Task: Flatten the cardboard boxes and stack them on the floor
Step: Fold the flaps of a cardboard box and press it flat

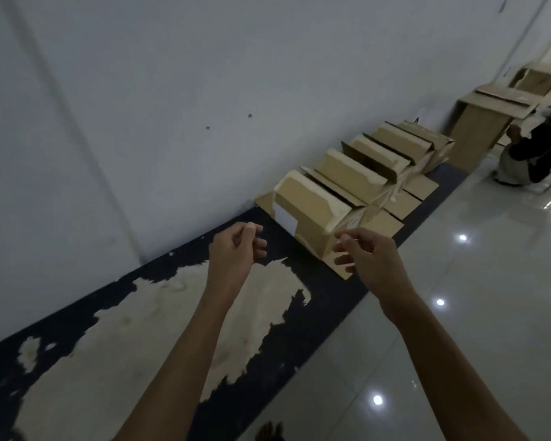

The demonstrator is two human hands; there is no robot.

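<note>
A row of several brown cardboard boxes stands along the white wall on a dark floor strip. The nearest box [309,205] has a white label on its end and pale torn tape along its edges. My right hand [368,257] is at this box's front corner. Its thumb and forefinger pinch a thin pale strip of tape [355,221] that hangs from the box. My left hand [236,249] hovers left of the box above the dark strip, its fingers loosely curled and holding nothing.
The dark floor strip [328,300] has a large pale worn patch [172,319] below my arms. Glossy white tiles [458,313] lie to the right. A taller cardboard box [481,128] stands at the far end, with a crouching person [535,148] beside it.
</note>
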